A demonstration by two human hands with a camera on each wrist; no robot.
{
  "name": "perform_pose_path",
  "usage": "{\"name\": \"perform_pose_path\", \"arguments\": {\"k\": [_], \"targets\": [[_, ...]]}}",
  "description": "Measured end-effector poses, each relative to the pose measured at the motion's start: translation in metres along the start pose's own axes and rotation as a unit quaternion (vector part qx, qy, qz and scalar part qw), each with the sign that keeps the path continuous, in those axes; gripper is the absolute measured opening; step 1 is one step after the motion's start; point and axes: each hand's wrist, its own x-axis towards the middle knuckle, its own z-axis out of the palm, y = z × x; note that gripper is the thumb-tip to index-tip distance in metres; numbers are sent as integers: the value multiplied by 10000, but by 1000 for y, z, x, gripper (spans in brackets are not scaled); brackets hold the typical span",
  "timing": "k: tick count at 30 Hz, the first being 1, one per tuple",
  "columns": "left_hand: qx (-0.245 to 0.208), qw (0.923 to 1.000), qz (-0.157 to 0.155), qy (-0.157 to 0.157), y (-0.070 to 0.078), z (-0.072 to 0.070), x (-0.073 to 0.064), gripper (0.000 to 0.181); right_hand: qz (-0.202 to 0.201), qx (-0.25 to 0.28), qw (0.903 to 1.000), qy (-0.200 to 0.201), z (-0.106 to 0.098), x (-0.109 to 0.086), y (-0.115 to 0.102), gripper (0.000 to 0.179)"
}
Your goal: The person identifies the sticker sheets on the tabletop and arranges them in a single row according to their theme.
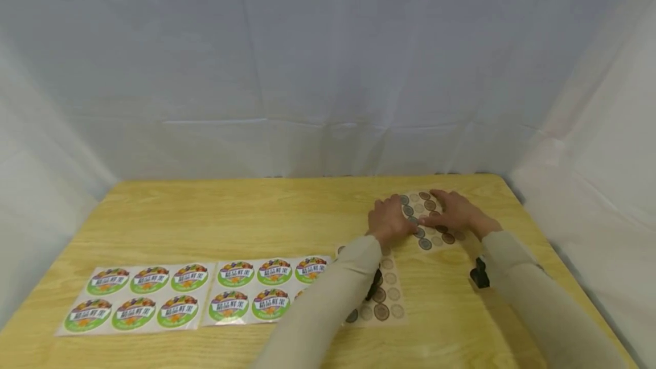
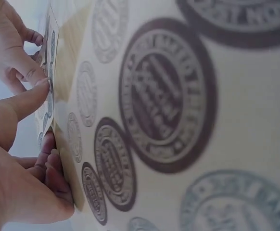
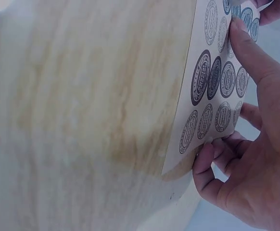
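A sheet of round stickers point(image 1: 424, 242), printed with dark, teal and pale circles, is at the back right of the table between both hands. My left hand point(image 1: 389, 221) pinches its left edge, with the thumb point(image 2: 27, 102) over the printed face and the other fingers curled low at the edge. From the right, my right hand point(image 1: 456, 213) grips the same sheet; its thumb point(image 3: 250, 50) lies across the circles and its fingers curl behind the edge. In the right wrist view the sheet point(image 3: 213, 110) appears tilted up from the wood.
A second sheet of similar round stickers point(image 1: 392, 293) lies nearer on the wooden table point(image 1: 230, 209), partly under my left forearm. Two sheets of colourful fruit labels point(image 1: 205, 295) lie side by side to the left. A pale curtain point(image 1: 318, 73) hangs behind the table.
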Motion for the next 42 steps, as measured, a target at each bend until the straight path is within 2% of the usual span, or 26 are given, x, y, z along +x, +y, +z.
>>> {"name": "perform_pose_path", "arguments": {"k": [8, 12, 17, 22, 28, 36, 42], "targets": [[-231, 9997, 101, 10, -8, -3, 1, 70, 97, -99, 9999, 10, 1, 0, -9, 102], [-329, 9990, 312, -44, -11, -8, -2, 75, -28, -159, 9999, -37, -2, -8, -18, 102], [-383, 9965, 665, -320, -11, -13, -13, 72, -54, -19, 9997, -237, -2, -27, -25, 98], [-113, 9932, 989, -611, -10, -12, -29, 66, -25, 106, 9994, -341, 7, -50, -25, 96], [443, 9887, 1239, -726, -10, -9, -46, 64, 260, 75, 9991, -315, 19, -74, -28, 98], [914, 9801, 1643, -634, -15, -7, -65, 53, 496, 1, 9983, -316, 29, -91, -34, 101], [1158, 9773, 1680, -565, -17, -3, -76, 57, 412, -61, 9987, -284, 33, -98, -36, 98]]}}
